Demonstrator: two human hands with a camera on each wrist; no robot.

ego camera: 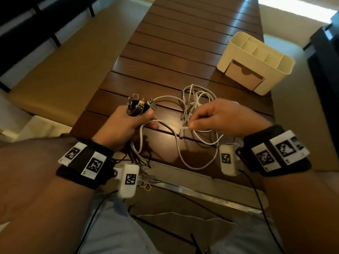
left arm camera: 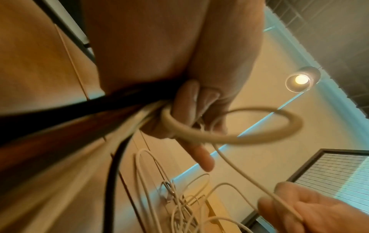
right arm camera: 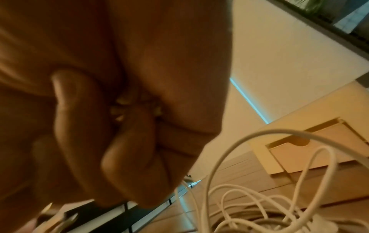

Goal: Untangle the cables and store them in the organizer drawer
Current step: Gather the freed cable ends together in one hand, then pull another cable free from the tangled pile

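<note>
A tangle of white cables (ego camera: 194, 107) lies on the slatted wooden table (ego camera: 165, 52), with loops trailing toward me. My left hand (ego camera: 128, 121) grips a bundle of cable ends (ego camera: 139, 105), black and white, their USB plugs sticking up out of the fist. In the left wrist view a thick white loop (left arm camera: 229, 126) curls round those fingers. My right hand (ego camera: 216, 118) pinches one white cable (ego camera: 185, 128) near its small plug, just right of the left hand. The cream organizer (ego camera: 256, 63) stands at the far right; its drawer (ego camera: 244, 76) looks pulled out slightly.
The table's near edge has a metal strip (ego camera: 201, 191). Thin black wires (ego camera: 256, 195) run from the wrist cameras across my lap. A white cable (ego camera: 183, 216) hangs below the table edge. Cable loops (right arm camera: 259, 197) fill the table in front of the organizer (right arm camera: 299, 149).
</note>
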